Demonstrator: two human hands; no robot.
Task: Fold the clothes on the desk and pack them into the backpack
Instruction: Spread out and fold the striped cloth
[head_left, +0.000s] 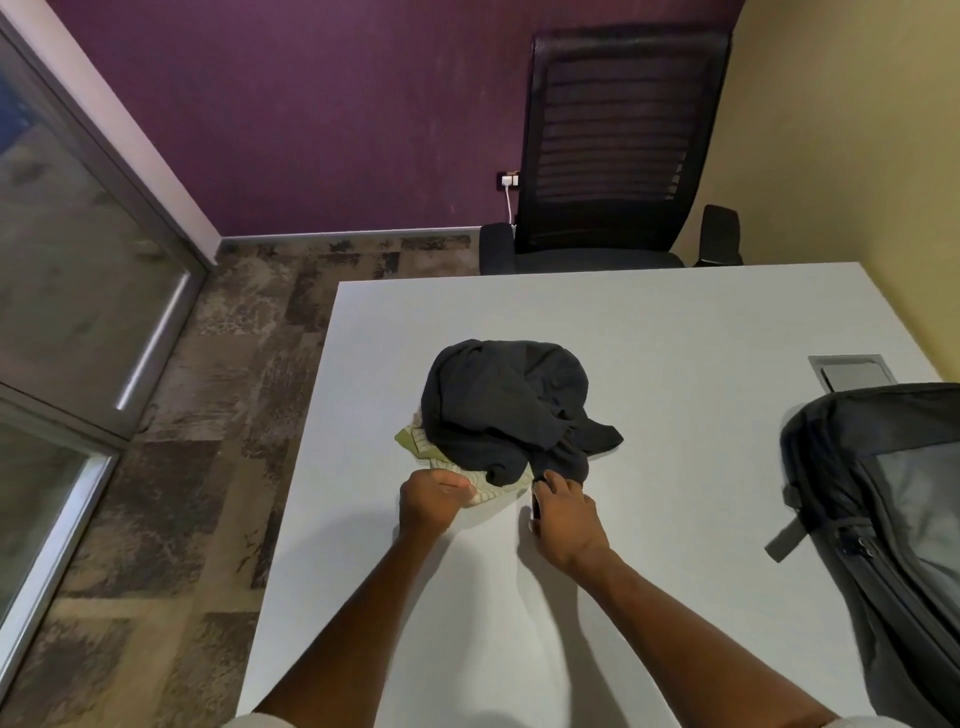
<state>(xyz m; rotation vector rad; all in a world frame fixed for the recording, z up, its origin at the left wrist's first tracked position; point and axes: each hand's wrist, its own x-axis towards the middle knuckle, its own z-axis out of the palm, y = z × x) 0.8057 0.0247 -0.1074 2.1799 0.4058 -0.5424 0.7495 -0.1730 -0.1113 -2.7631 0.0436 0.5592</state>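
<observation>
Backpack (852, 467) cropped at right, striped cloth (491, 491) mostly under dark garment (509, 410)

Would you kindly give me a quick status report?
Left hand pinches striped cloth; right hand at dark garment. Nothing folded. Backpack open, unobstructed.

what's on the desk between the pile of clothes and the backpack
Nothing: in the head view, the stretch of white desk between the clothes pile and the backpack is bare. The recessed cable hatch sits farther back, beyond that stretch.

Both hands (434, 501) (563, 514) seemingly pinch crumpled clothes (506, 410) beside backpack (878, 499)
</observation>
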